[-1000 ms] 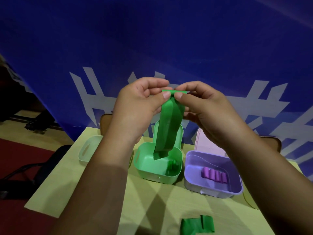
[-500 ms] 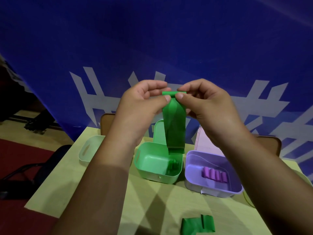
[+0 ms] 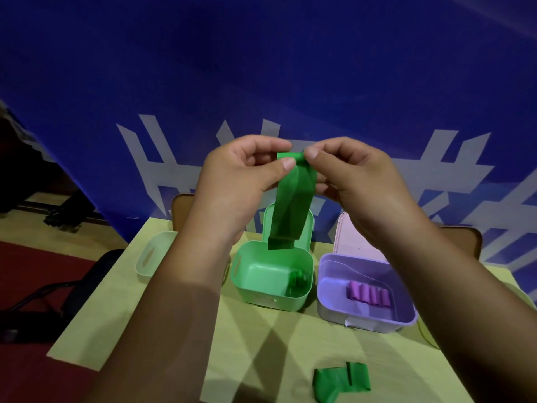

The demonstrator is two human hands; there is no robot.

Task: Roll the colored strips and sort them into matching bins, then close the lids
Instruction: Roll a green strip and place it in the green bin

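Note:
A green strip (image 3: 292, 205) hangs in the air above the bins, its top end curled into a small roll. My left hand (image 3: 238, 181) and my right hand (image 3: 351, 181) both pinch that rolled top edge between thumb and fingers. Below the strip stands the open green bin (image 3: 255, 282) with a green roll (image 3: 297, 279) inside and its lid (image 3: 308, 228) standing up behind. To its right is the open purple bin (image 3: 334, 298) holding several purple rolls (image 3: 368, 294). More loose green strips (image 3: 341, 383) lie near the table's front edge.
A pale mint bin (image 3: 151, 257) sits at the table's left, partly hidden by my left forearm. The purple bin's pink lid (image 3: 353, 239) stands open behind it. A blue banner rises behind the yellow table (image 3: 174, 344). A dark chair sits at the lower left.
The hanging part of the green strip has grown shorter as its top end rolled up; its lower end rose from inside the green bin to the bin's back rim.

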